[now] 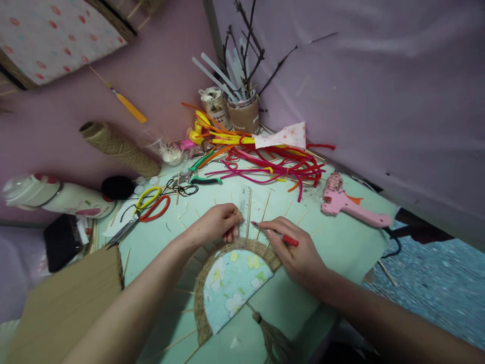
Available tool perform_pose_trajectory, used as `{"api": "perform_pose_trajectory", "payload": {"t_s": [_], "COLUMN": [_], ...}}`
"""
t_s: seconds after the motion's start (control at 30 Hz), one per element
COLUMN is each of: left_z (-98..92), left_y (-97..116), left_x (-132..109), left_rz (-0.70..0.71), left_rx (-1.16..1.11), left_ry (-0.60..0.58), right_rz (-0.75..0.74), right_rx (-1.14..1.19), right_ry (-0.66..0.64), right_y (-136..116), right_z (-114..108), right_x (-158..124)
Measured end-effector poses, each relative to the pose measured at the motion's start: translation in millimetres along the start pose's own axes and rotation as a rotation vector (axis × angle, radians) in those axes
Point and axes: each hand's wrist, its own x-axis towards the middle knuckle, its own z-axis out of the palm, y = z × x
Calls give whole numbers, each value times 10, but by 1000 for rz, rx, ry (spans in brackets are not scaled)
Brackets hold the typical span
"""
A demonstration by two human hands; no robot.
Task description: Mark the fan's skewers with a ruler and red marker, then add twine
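Observation:
A semicircular piece [231,283] of blue floral cloth, rimmed by a woven twine band [200,298], lies on the table with thin sticks [264,212] fanning out from it. My left hand [223,220] has its fingers curled at a clear ruler [245,199], which lies along one of the sticks. In my right hand [297,247] is a red pen [290,240], its tip close to the sticks just right of the ruler. A brown tassel [269,331] hangs from the straight edge of the cloth piece.
Scissors [151,207], green-handled pliers [197,172] and a twine roll [121,149] are on the left. Colourful pipe cleaners [273,164] pile up at the back. A pink glue gun [348,205] lies right. Cardboard [71,303] sits front left, near a bottle [60,197].

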Motion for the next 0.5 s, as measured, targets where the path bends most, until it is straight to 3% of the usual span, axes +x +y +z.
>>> {"api": "perform_pose_trajectory", "payload": {"t_s": [0.2,0.5], "left_z": [-3,-12], "left_y": [25,193], "left_x": [-25,-158], "left_rz": [5,55], "left_rx": [-22,4], "left_ry": [-7,45], "right_rz": [-127,-223], "right_rx": [67,-4], "right_ry": [134,10], "right_y": [-55,-159], "right_z": [-81,-276], "right_x": [-86,-374]}}
